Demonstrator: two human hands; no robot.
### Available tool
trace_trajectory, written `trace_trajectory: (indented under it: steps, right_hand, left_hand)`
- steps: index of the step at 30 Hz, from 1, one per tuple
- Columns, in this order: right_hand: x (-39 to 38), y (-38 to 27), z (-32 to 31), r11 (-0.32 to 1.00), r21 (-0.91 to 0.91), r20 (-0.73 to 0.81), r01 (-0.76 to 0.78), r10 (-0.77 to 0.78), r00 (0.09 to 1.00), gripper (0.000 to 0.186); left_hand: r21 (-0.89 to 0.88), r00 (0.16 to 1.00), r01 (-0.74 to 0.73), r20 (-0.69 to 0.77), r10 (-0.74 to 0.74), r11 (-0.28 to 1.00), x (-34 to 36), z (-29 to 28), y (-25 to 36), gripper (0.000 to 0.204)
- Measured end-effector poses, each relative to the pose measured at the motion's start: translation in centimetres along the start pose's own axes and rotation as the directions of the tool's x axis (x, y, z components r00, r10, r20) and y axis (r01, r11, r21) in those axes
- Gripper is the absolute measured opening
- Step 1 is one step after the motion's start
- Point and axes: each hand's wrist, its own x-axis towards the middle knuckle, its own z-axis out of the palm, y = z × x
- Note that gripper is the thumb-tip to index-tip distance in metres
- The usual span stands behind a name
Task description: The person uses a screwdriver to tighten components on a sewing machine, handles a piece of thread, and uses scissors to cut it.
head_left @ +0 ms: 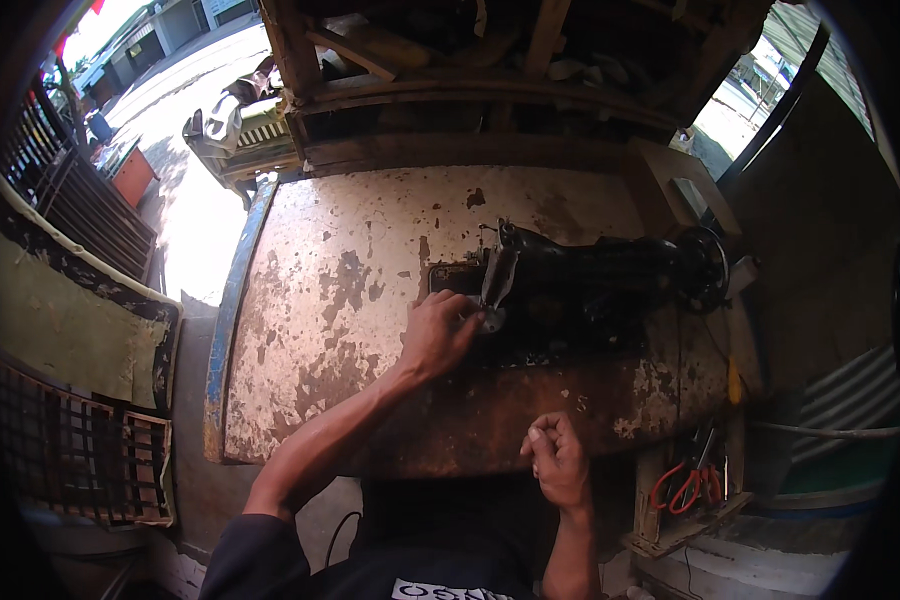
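A black sewing machine (600, 265) stands on the worn table, its head end toward the left and its handwheel (705, 268) at the right. My left hand (438, 332) reaches to the head end, fingers bent and closed beside a small round metal disc (492, 320). What the fingertips pinch, if anything, is hidden behind the hand. Lower down, my right hand (558, 458) hovers by the table's front edge, apart from the machine. Its fingers are curled in with the thumb against them, and anything between them is too small to make out.
The tabletop (300, 300) has peeling paint and a blue left edge. Orange-handled scissors (685, 488) sit in a wooden holder (650, 520) below its right front. A dark wooden shelf frame (490, 90) rises behind. A slatted rack (80, 450) stands at the left.
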Motion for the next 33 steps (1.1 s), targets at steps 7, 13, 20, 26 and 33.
trace_trajectory:
  steps: [7,13,20,26,33]
  right_hand:
    - [2.2,-0.4,-0.5,0.981,-0.133,-0.136,0.142,-0.160,0.978,0.006]
    - [0.0,-1.5,-3.0,0.948,-0.294,-0.186,0.123,-0.183,0.965,0.007]
    - [-3.3,-0.7,-4.9,0.914,-0.407,-0.316,0.014,-0.155,0.936,0.009]
    - [-3.9,-0.7,-3.6,0.925,-0.377,-0.367,0.052,-0.201,0.908,0.009]
    - [-4.5,-0.4,-4.8,0.906,-0.420,-0.458,0.056,-0.265,0.849,0.011]
  left_hand:
    - [-0.451,0.930,0.332,0.303,-0.208,0.829,-0.4,-1.6,0.6,0.024]
    - [-0.146,0.972,0.227,-0.019,-0.233,0.963,0.8,-0.9,-2.6,0.022]
    - [0.189,0.986,-0.115,0.140,0.090,0.975,3.3,0.6,-2.3,0.020]
    - [0.101,0.996,-0.088,-0.001,0.089,0.991,1.9,-0.4,-2.8,0.015]
    - [-0.014,0.949,0.148,-0.281,-0.146,0.989,-2.7,-9.9,1.2,0.016]
